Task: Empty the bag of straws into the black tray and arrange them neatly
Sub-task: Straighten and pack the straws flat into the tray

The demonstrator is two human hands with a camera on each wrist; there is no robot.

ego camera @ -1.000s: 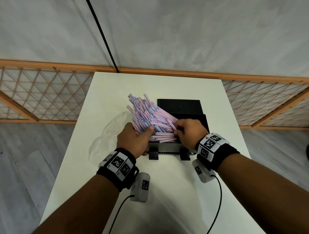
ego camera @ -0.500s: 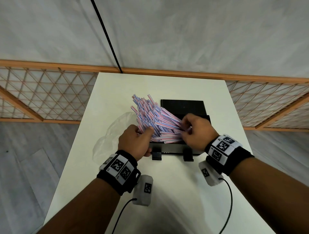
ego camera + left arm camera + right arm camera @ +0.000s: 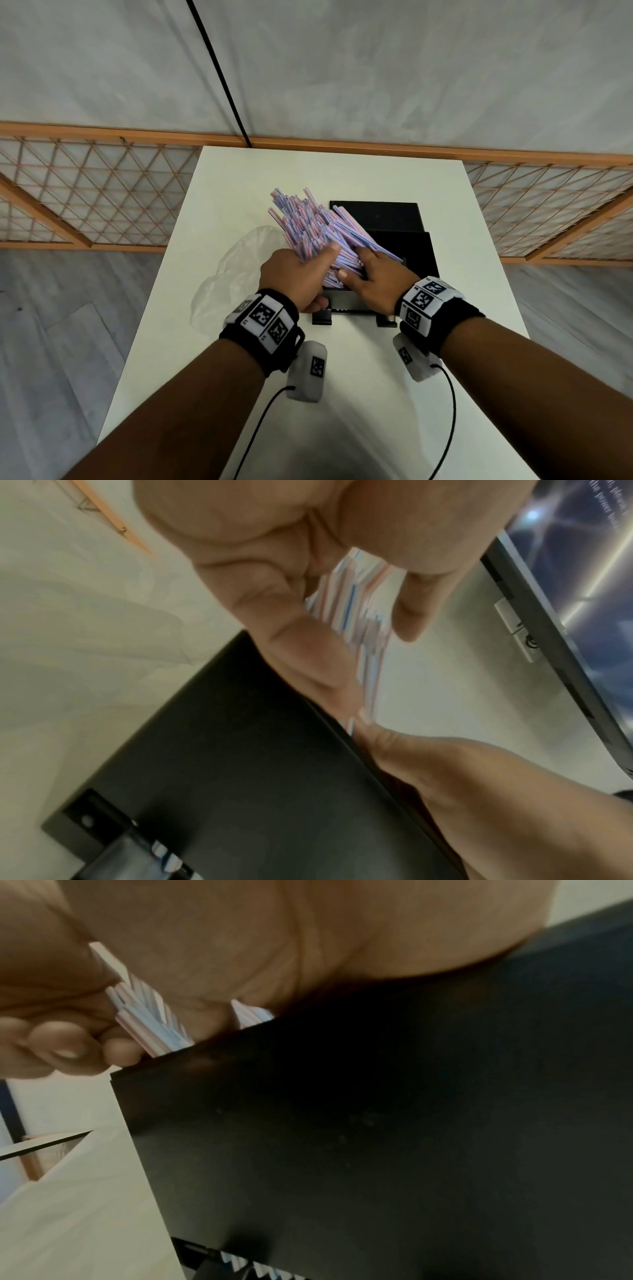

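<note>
A person's two hands are working a thick bundle of pink, blue and white straws over a black tray sitting on a white desk. The left hand is wrapping its grip around the near end of the bundle, thumb across the top, while the straws are fanning up and away to the far left. The right hand is lying on the bundle's right side, thumb pressing against the straw ends, fingers curling over them just above the tray. An emptied clear plastic bag is lying crumpled on the desk to the left of the tray, near the left hand. From the left wrist, striped straws are showing between curled fingers, with the tray's dark wall beneath. From the right wrist, straw ends are poking over the tray's black edge, and more striped ends are showing at a slot at its bottom.
</note>
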